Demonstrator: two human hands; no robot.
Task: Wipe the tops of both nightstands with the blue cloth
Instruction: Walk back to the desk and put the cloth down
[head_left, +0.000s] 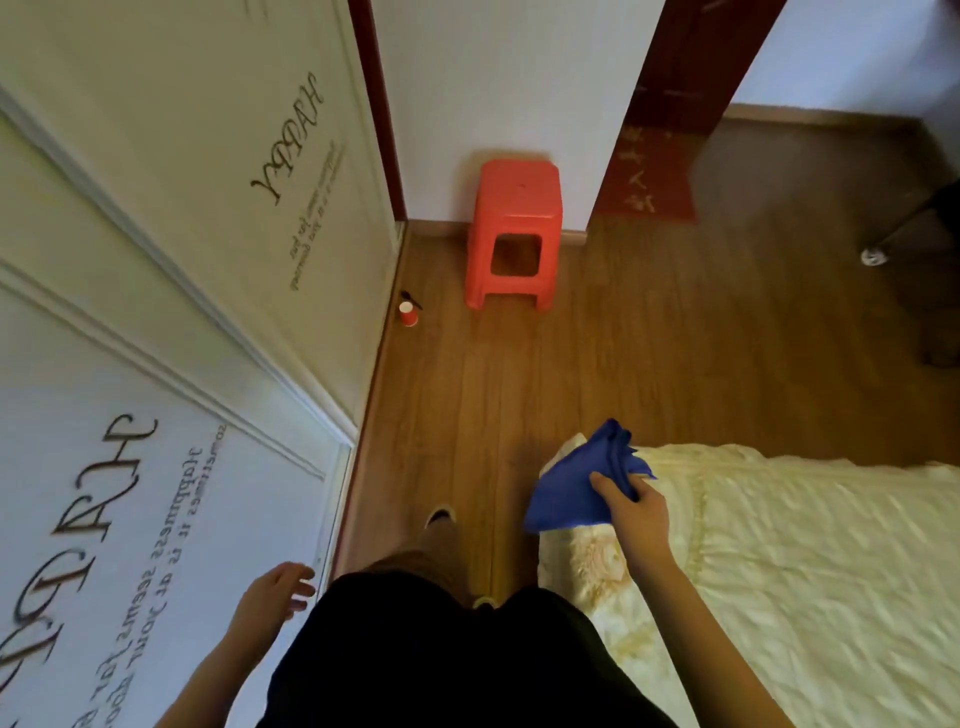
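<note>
The blue cloth (574, 483) hangs bunched from my right hand (636, 512), which grips it by one edge over the corner of the bed (810, 561). My left hand (275, 592) is low on the left beside the white wardrobe doors, fingers apart and holding nothing. No nightstand is in view.
White wardrobe doors (171, 291) with dark lettering run along the left. A narrow strip of wooden floor (597, 338) leads ahead past the bed. A red plastic stool (514, 234) stands against the far wall, a small red cup (409, 313) near it. A doorway opens at the upper right.
</note>
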